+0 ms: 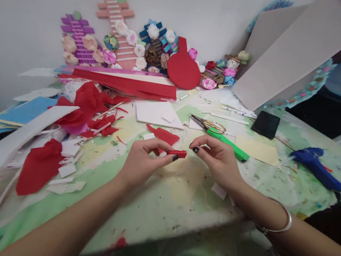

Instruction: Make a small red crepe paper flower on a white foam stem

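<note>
Above the middle of the table, my left hand (141,161) pinches a small red folded piece (179,153) between thumb and fingers. My right hand (218,159) is closed in a pinch just right of that piece's end, with a small gap between. Whatever its fingertips hold, if anything, is too small to make out. Behind the hands lies a red paper scrap (164,135) beside a small white block (148,136). Scissors (208,123) and a green cutter (228,144) rest close behind my right hand.
A blue glue gun (319,167) and a dark phone (265,125) lie on the right. Red crepe paper (40,166) and foam scraps crowd the left. A red round shape (183,70) and flower-decorated stick crafts (118,37) lean on the wall. A grey board (298,40) stands right.
</note>
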Demonstrator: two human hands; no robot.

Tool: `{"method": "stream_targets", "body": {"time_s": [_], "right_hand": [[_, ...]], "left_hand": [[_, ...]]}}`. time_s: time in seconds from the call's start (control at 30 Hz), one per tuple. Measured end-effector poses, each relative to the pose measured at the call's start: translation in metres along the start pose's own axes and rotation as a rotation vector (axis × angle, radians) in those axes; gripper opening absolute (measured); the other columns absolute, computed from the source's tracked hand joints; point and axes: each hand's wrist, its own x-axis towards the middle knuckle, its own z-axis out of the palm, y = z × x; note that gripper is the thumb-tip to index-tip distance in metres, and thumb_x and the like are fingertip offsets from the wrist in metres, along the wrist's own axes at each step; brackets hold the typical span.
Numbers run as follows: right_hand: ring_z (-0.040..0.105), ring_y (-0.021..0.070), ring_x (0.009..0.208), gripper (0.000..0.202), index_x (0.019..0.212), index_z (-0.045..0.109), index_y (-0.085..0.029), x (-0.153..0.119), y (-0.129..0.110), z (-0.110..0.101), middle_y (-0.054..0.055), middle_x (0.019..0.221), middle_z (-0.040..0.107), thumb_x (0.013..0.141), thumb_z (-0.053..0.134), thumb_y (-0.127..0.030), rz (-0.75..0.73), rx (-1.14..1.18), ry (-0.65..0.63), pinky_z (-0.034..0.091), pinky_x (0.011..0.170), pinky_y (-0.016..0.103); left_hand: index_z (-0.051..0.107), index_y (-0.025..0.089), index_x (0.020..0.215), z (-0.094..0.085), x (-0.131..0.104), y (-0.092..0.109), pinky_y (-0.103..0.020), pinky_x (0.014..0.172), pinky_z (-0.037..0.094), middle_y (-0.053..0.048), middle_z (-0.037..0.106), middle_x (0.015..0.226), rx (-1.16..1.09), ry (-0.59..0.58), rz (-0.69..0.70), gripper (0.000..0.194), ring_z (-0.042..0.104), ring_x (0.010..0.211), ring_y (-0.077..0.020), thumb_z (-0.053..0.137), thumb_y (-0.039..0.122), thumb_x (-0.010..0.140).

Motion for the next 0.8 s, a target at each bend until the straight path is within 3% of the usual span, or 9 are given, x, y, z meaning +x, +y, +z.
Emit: {"method": "stream_targets", "body": {"time_s": [0.1,0.27,0.43,0.6,0.7,0.8], "right_hand": [[0.056,0.0154,0.075,0.006,0.079,0.064,-0.021,-0.0008,0.0001,-0.0006,0.002,0.078,0.061,0.084,0.059,-0.021,-0.055,-0.044,0.006,0.044,0.068,0.029],[0.055,0.0158,0.078,0.012,0.085,0.066,-0.022,-0.0015,-0.0002,-0.0015,0.002,0.083,0.059,0.082,0.059,-0.013,-0.191,-0.106,-0.124,0.045,0.071,0.031],[0.054,0.0153,0.077,0.007,0.081,0.060,-0.021,-0.0022,0.0025,-0.0005,0.002,0.083,0.056,0.083,0.057,-0.016,-0.147,-0.058,-0.190,0.045,0.070,0.030],[0.050,0.0153,0.079,0.008,0.080,0.051,-0.021,-0.0040,0.0037,0.0009,0.002,0.085,0.052,0.088,0.050,-0.021,-0.111,-0.042,-0.318,0.043,0.072,0.030],[0.048,0.0152,0.078,0.010,0.080,0.050,-0.020,-0.0042,0.0028,0.0004,0.002,0.085,0.050,0.089,0.050,-0.024,-0.101,0.024,-0.285,0.041,0.071,0.030],[0.047,0.0145,0.071,0.014,0.080,0.048,-0.021,-0.0037,0.0009,-0.0002,0.001,0.078,0.049,0.091,0.049,-0.030,-0.072,0.139,-0.149,0.040,0.066,0.029]], "left_hand": [[0.075,0.015,0.078,-0.0010,0.0004,-0.0016,-0.025,0.055,0.044,-0.005,0.071,0.072,-0.008,-0.012,-0.043,0.014,0.057,0.060,-0.0140,0.073,0.026,0.070],[0.075,0.015,0.082,-0.0015,0.0007,-0.0009,-0.025,0.054,0.046,-0.005,0.072,0.072,-0.098,-0.104,-0.088,0.015,0.062,0.061,-0.0154,0.071,0.027,0.073],[0.073,0.016,0.079,0.0000,0.0004,0.0035,-0.025,0.063,0.051,-0.005,0.074,0.077,-0.286,-0.176,-0.134,0.010,0.067,0.070,-0.0165,0.069,0.024,0.075],[0.072,0.015,0.078,0.0025,0.0002,0.0041,-0.023,0.062,0.050,-0.004,0.073,0.075,-0.363,-0.226,-0.215,0.009,0.066,0.068,-0.0149,0.068,0.023,0.076],[0.072,0.015,0.079,0.0031,0.0007,0.0026,-0.023,0.061,0.050,-0.004,0.074,0.076,-0.365,-0.199,-0.197,0.008,0.066,0.068,-0.0143,0.068,0.021,0.076],[0.072,0.015,0.079,0.0027,0.0013,0.0008,-0.025,0.064,0.052,-0.005,0.074,0.077,-0.358,-0.163,-0.152,0.007,0.068,0.070,-0.0159,0.068,0.021,0.076]]}}
